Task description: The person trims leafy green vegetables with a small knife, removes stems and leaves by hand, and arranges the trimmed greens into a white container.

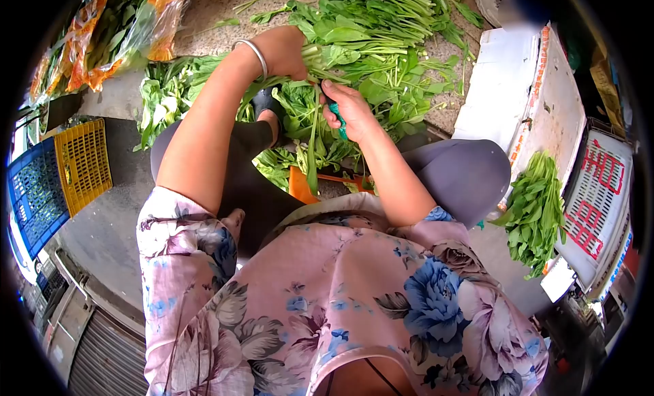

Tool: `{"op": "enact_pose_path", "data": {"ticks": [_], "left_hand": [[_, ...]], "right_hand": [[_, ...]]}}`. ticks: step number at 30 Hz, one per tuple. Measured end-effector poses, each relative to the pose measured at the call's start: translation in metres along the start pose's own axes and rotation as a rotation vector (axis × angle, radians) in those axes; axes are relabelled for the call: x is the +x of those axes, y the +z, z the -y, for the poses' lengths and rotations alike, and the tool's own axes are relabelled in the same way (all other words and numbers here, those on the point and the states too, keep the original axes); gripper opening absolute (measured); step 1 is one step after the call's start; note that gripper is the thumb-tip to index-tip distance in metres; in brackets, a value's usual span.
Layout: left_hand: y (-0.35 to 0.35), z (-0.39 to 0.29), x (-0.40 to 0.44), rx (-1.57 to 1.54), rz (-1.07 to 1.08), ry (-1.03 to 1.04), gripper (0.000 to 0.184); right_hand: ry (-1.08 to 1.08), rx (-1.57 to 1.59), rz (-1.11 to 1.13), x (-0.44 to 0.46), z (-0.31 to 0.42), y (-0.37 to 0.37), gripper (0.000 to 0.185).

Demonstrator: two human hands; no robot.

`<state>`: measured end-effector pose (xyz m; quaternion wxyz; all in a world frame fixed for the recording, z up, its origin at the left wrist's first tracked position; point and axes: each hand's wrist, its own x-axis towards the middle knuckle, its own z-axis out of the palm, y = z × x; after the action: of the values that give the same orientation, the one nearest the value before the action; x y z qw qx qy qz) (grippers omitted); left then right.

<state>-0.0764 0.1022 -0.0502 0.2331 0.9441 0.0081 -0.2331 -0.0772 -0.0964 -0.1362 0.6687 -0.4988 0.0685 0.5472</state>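
My left hand (281,50), with a silver bangle at its wrist, is closed around the stems of some leafy greens (315,61). Close by on the right, my right hand (351,111) grips a small knife by its green handle (337,121). The blade is mostly hidden among the stems and my fingers. A large heap of leafy greens (381,25), stems pointing right, lies on the speckled slab (225,8) beyond my hands. Looser leaves (167,100) hang over the slab's near edge and fall between my knees.
Plastic-bagged greens (112,28) stand at the upper left. Below them are a yellow crate (82,161) and a blue crate (37,192). On the right are a white foam box (501,76), a bunch of greens (535,212) and a white crate with red writing (599,198).
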Motion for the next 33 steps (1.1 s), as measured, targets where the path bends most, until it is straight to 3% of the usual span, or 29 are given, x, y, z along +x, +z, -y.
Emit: {"op": "enact_pose_path", "data": {"ticks": [1,2,5,7,9,11,12,15,20,22,23,25,28,31,33], "left_hand": [[-0.002,-0.001,-0.001,-0.025,0.005,-0.011,0.041],[-0.005,-0.002,-0.002,-0.05,0.007,-0.024,0.041],[-0.017,-0.005,-0.005,-0.237,-0.066,-0.065,0.042],[-0.021,-0.008,-0.008,-0.239,-0.143,-0.118,0.042],[-0.02,-0.007,-0.007,-0.426,-0.174,-0.212,0.042],[-0.019,-0.003,-0.003,-0.418,-0.174,-0.19,0.042],[-0.021,-0.005,-0.007,-0.377,-0.179,-0.167,0.041],[-0.019,-0.007,-0.007,-0.321,-0.186,-0.141,0.041],[-0.019,-0.01,-0.013,-0.56,-0.204,-0.146,0.04],[-0.014,-0.001,-0.008,-0.613,-0.232,-0.125,0.039],[-0.012,0.004,-0.005,-0.666,-0.256,-0.107,0.039],[-0.016,0.008,-0.004,-0.583,-0.264,-0.17,0.038],[-0.017,0.01,-0.002,-0.511,-0.291,-0.192,0.04],[-0.023,0.006,-0.005,-0.525,-0.312,-0.161,0.046],[-0.027,0.002,-0.007,-0.334,-0.369,-0.193,0.047]], "right_hand": [[-0.004,-0.002,-0.001,0.01,-0.01,-0.01,0.03],[-0.184,-0.354,-0.074,0.022,-0.022,-0.02,0.036],[-0.16,-0.739,-0.195,0.021,-0.03,-0.032,0.057],[0.167,-0.456,-0.237,0.001,-0.016,-0.017,0.061],[0.1,-0.393,-0.173,-0.004,-0.005,-0.012,0.064],[-0.228,0.134,-0.005,-0.001,0.005,-0.008,0.05],[-0.285,0.252,0.046,-0.005,0.016,0.001,0.037],[-0.329,0.381,0.124,-0.008,0.039,0.022,0.03],[-0.219,0.384,0.09,0.008,0.021,0.011,0.026],[0.046,0.032,-0.157,0.018,-0.006,-0.018,0.029],[0.051,-0.102,-0.369,0.018,-0.015,-0.022,0.032],[0.154,-0.013,-0.643,0.031,-0.022,-0.036,0.035],[0.123,0.16,-0.749,0.062,-0.033,-0.05,0.033],[0.148,0.181,-0.686,0.087,-0.038,-0.056,0.03],[0.148,0.195,-0.697,0.09,-0.04,-0.059,0.028]]}}
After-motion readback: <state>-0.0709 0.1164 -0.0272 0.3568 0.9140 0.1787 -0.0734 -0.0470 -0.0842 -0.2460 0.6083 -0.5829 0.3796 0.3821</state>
